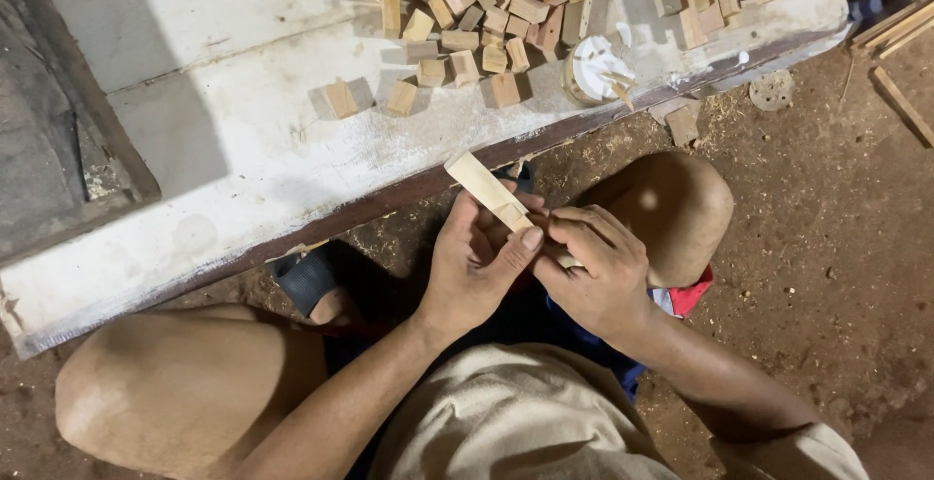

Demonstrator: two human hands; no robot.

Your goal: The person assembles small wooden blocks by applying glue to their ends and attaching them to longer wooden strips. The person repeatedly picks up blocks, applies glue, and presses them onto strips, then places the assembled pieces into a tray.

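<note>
At frame centre, below the counter (195,178) edge, my left hand (474,271) and right hand (598,276) each clamp their grip on the wooden strip (484,186), which I judge could slip or splinter if squeezed unevenly.

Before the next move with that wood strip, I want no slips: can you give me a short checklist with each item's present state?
1. Left hand grips the wood strip: ok.
2. Right hand closed over the strip's lower end: ok.
3. Strip's far end free, above the white board edge: ok.
4. Any tool under the right fingers: cannot tell.
5. White round container stands apart from the hands: ok.
6. Wood blocks lie apart from the hands on the board: ok.
</note>
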